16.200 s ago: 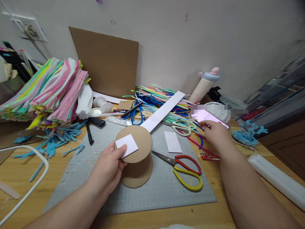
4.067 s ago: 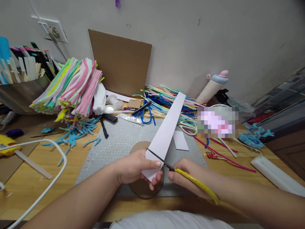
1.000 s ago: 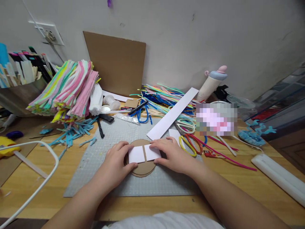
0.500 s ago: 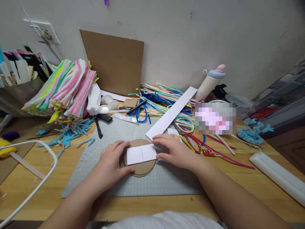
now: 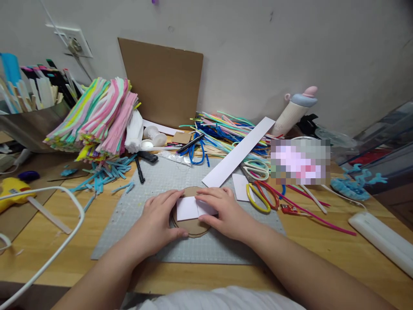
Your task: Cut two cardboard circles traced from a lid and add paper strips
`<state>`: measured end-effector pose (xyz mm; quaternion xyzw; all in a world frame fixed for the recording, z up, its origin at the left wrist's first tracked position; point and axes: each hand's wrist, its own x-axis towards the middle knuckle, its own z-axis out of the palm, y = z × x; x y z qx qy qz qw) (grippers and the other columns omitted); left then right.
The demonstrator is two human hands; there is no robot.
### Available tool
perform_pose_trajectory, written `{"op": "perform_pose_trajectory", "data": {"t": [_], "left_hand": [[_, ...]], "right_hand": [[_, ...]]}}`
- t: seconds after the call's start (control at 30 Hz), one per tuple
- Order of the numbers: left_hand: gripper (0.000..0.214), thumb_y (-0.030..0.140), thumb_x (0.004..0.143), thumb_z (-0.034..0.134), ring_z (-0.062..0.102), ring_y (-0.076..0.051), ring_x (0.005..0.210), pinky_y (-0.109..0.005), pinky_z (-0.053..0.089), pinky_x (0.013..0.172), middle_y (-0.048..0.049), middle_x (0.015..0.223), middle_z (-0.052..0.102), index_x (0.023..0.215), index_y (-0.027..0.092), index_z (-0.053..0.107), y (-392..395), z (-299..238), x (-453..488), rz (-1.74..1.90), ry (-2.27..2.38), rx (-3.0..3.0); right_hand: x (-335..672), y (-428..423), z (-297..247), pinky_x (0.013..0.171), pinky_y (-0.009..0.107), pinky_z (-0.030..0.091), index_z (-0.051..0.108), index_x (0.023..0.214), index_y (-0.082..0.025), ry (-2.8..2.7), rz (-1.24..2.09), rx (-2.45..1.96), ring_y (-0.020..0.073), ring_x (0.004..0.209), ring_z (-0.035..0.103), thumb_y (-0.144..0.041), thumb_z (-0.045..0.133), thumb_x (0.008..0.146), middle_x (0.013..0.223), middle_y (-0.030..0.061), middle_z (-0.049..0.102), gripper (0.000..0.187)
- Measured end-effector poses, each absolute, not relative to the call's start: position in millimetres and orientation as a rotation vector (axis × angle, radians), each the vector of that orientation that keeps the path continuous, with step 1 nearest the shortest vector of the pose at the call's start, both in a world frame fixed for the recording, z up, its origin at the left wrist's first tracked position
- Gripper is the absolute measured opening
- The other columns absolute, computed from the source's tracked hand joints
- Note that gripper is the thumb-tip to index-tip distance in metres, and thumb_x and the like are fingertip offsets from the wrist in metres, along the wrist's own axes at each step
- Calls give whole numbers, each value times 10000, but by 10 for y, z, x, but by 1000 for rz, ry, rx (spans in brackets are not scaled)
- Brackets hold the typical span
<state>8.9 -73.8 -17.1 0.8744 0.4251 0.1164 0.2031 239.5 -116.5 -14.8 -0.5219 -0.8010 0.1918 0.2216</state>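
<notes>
A round cardboard disc (image 5: 192, 229) lies on the grey cutting mat (image 5: 145, 249), and a second round edge shows just under it. Across its middle rests a white card rectangle (image 5: 187, 209) with a thin dark line down it. My left hand (image 5: 161, 217) curves round the disc's left side, thumb at the lower edge and fingers at the upper left. Over the right end of the card, my right hand (image 5: 222, 211) has its thumb and fingers closed on it, hiding that end. A long white card strip (image 5: 238, 153) lies just beyond my right hand.
Scissors with yellow and orange handles (image 5: 258, 199) and a white-handled pair (image 5: 258, 168) lie to the right. Pipe cleaner bundles (image 5: 97, 118) stand back left, near a yellow glue gun (image 5: 14, 193). A white cable (image 5: 79, 215) loops at the left. A bottle (image 5: 292, 114) leans against the wall.
My right hand has moved left over the white card, covering more of its right end. My left hand stays at the disc. The whole view has shifted slightly.
</notes>
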Motion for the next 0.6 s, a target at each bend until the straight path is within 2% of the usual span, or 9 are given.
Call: {"op": "perform_pose_trajectory", "data": {"t": [0.1,0.27,0.37,0.6], "left_hand": [[921,428,621,799,410,-318,1298,-481,266,1030,-144,1414,483,1400,241,344,-738,-190,80,327,1187,2432],[1164,415,582,825,438,-327,1266,-488,259,1012,-149,1369,515,1486,246,111,-728,-190,79,330,1198,2368],[1219,400,581,827,462,-327,1237,-487,256,1006,-128,1321,543,1493,253,32,-722,-172,83,344,1203,2329],[1239,364,585,836,471,-306,1222,-488,256,1003,-100,1305,547,1489,278,-7,-730,-182,63,368,1188,2330]], "right_hand": [[2342,-1152,-180,1002,486,238,584,1226,-236,-2232,542,-1419,253,1220,477,-271,662,848,1332,90,566,388],[2309,-1141,-204,994,476,234,599,1199,-244,-2213,541,-1424,246,1195,487,-257,664,840,1300,74,588,365],[2298,-1144,-203,993,470,230,606,1182,-247,-2201,529,-1426,241,1183,494,-251,666,832,1286,61,596,356],[2277,-1134,-201,990,463,224,613,1159,-242,-2188,515,-1425,238,1171,502,-236,674,814,1276,53,604,350]]}}
